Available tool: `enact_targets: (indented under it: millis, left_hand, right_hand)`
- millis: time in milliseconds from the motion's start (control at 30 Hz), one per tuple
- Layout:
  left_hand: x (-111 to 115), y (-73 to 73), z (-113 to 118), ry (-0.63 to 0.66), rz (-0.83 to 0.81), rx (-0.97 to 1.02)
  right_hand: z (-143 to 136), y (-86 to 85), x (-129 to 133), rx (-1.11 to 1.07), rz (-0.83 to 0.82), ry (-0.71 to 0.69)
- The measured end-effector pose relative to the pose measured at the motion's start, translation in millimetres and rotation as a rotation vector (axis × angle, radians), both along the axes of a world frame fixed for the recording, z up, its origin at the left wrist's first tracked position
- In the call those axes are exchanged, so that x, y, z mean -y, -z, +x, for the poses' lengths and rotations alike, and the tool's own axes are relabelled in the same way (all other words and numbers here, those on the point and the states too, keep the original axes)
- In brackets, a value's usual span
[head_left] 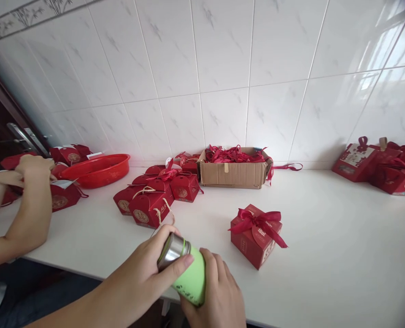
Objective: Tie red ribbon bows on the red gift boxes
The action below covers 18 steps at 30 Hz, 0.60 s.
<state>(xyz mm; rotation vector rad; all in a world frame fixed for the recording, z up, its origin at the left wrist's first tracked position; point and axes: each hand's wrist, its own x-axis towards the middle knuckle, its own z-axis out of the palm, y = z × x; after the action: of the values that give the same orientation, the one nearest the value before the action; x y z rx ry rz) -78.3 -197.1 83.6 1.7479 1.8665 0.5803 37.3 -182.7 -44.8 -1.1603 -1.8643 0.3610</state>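
Through the head camera I have both hands on a green bottle [196, 273], held tilted at the near edge of the white counter [311, 246], in front of the cardboard carton [235, 177] and a little to its left. My left hand [158, 269] has its grip closed around the steel cap [171, 251] and the neck, thumb laid along the bottle. My right hand [219, 289] has its grip closed around the green body, fingers curled over the side.

The carton sits close to the tiled wall [223, 59], heaped with red ribbons [236, 154], one end of ribbon trailing out past its right side. In front of the carton and to its right stands a red gift box [248, 241] tied with a red bow [259, 222]. Just left of the carton is a cluster of red boxes [149, 212], some with rope handles. Farther left lies a red basin [98, 173], with more red boxes around it and another person's hands [35, 166] close by. Well to the carton's right, more red packages [356, 164] stand grouped near the wall.
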Motion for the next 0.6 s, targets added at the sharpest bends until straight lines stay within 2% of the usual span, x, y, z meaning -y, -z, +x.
enact_targets:
  millis: [267, 433, 600]
  left_hand:
    - [-9.0, 3.1, -3.6, 0.018, 0.015, -0.049]
    - [-1.7, -0.7, -2.7, 0.112, 0.109, -0.118]
    - [6.9, -1.5, -5.8, 0.194, 0.266, -0.232]
  right_hand:
    - [0.1, -0.3, -12.0, 0.022, 0.035, -0.016]
    - [15.6, -7.7, -17.0, -0.054, -0.097, -0.251]
    - [32.5, -25.3, -22.6, -0.087, -0.320, -0.409]
